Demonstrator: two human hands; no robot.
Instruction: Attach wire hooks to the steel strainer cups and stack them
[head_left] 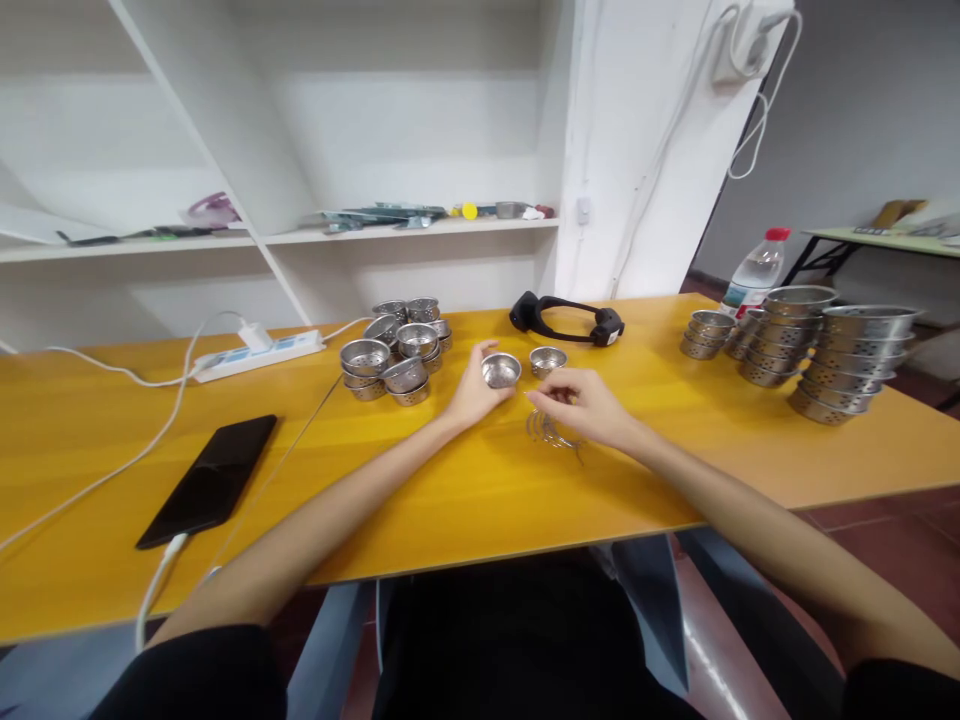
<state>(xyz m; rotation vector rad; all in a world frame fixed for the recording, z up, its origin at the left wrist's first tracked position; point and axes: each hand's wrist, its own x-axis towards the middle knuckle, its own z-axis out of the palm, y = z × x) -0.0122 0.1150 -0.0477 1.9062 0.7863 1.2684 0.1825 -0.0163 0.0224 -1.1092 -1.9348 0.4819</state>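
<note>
On the yellow wooden table one small round perforated steel strainer cup sits in the left hand, its open mouth tipped toward the camera; the fingers curl around its near and left side and the thumb rises at its far left rim, so the hand is clamped on it. The left forearm runs in from the near left, low over the tabletop. A second, identical loose steel cup stands on the table just right of the held one, apart from both hands.

The right hand hovers just right of centre, palm down, thumb and forefinger pinched together toward the left; whether they grip something cannot be told. Just beneath it lies a small heap of thin bent wire pieces, too tangled to count. The right forearm comes in from the near right.

Left of the held cup is a pile of roughly ten like steel cups, stacked two high. Far right stand stacks of larger perforated steel baskets, four stacks by my count, with one clear plastic water bottle with a red cap behind them. One black headband device lies at the far centre, one black phone at the near left, and one white power strip beyond it
</note>
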